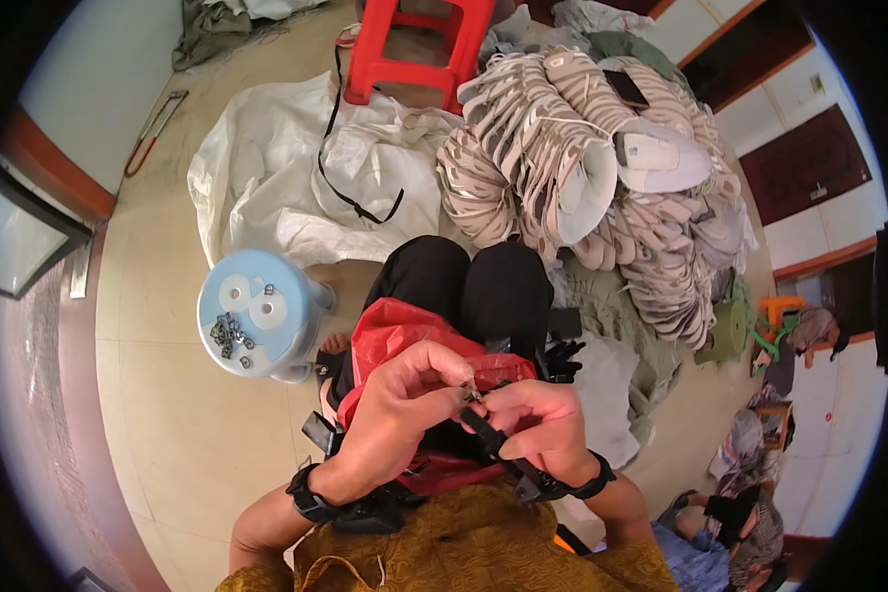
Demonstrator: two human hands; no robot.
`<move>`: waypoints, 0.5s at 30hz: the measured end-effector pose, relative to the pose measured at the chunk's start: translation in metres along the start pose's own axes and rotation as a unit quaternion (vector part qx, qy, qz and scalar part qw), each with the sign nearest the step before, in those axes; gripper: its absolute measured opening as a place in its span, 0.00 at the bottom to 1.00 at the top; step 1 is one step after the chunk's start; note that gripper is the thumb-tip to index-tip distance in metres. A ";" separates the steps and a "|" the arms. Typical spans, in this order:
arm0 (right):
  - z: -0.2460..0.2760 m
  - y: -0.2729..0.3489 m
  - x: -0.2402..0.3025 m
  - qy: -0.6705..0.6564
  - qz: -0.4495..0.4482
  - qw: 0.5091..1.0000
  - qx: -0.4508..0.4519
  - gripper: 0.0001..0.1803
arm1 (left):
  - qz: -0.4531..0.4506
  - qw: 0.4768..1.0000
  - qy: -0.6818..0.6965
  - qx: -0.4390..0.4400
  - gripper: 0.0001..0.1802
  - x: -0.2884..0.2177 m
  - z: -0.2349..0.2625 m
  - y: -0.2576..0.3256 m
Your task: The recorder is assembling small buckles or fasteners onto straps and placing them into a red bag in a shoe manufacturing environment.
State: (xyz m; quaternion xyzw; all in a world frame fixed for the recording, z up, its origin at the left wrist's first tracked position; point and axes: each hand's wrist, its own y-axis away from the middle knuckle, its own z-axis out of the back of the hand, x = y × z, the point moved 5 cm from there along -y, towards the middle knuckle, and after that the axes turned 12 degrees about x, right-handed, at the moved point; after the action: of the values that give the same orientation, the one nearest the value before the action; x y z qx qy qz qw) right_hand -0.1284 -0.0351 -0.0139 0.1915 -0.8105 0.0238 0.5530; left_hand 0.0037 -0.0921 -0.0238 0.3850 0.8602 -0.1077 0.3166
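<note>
Over my lap, my left hand (395, 409) and my right hand (545, 426) meet with fingertips pinched together. My right hand grips a black strap (483, 432), whose short end points toward my left fingers. Between the fingertips of my left hand is a small shiny metal piece (472, 393), partly hidden; it resembles the small metal buckles (229, 333) piled on the blue stool (266, 340) to my left. A red plastic sheet (395, 331) lies across my thighs beneath both hands.
Bundles of beige shoe uppers (553, 148) are heaped ahead on the right, with a dark phone (626, 89) on top. A white woven sheet (266, 178) with a black cord (328, 148) spreads on the floor ahead. Beyond stands a red stool (419, 49). Another person (735, 518) sits at the right.
</note>
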 end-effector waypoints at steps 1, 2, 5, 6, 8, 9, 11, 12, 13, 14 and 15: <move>0.005 0.003 0.000 0.019 0.024 1.000 -0.001 0.25 | 0.009 1.000 0.002 -0.001 0.06 -0.001 -0.001 0.000; 0.012 0.007 -0.001 0.039 0.015 0.998 -0.047 0.24 | 0.019 1.000 0.004 -0.003 0.06 -0.002 -0.002 0.001; 0.014 0.008 0.010 0.000 0.025 0.996 -0.084 0.22 | 0.032 0.999 -0.021 -0.012 0.05 -0.008 -0.004 0.002; 0.013 0.007 0.011 0.001 0.014 0.997 -0.077 0.19 | 0.026 1.000 -0.014 -0.011 0.05 -0.008 -0.003 0.002; 0.017 0.007 0.008 0.026 0.005 0.998 -0.061 0.18 | 0.031 0.999 -0.017 -0.002 0.05 -0.006 -0.002 0.003; 0.017 0.007 0.007 0.042 0.002 0.998 -0.048 0.17 | 0.027 1.000 -0.012 -0.001 0.05 -0.006 -0.001 0.003; 0.015 0.006 0.008 0.038 -0.011 0.998 -0.048 0.16 | 0.041 0.999 -0.014 -0.002 0.05 -0.005 0.000 0.005; 0.015 0.005 0.008 0.055 -0.008 0.998 -0.044 0.16 | 0.040 0.999 -0.011 -0.001 0.05 -0.006 0.001 0.006; 0.014 0.005 0.010 0.071 -0.005 0.997 -0.040 0.16 | 0.050 0.999 -0.017 0.005 0.05 -0.006 0.002 0.007; 0.014 0.005 0.012 0.073 -0.005 0.996 -0.042 0.16 | 0.062 0.998 -0.024 0.012 0.05 -0.006 0.002 0.007; 0.011 0.003 0.015 0.091 -0.019 0.995 -0.031 0.16 | 0.063 0.998 -0.024 0.013 0.05 -0.007 0.002 0.007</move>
State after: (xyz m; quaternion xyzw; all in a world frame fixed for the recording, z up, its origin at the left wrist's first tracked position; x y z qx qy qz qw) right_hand -0.1441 -0.0389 -0.0042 0.1864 -0.7538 0.0058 0.6301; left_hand 0.0132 -0.0923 -0.0203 0.4397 0.8251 -0.1084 0.3379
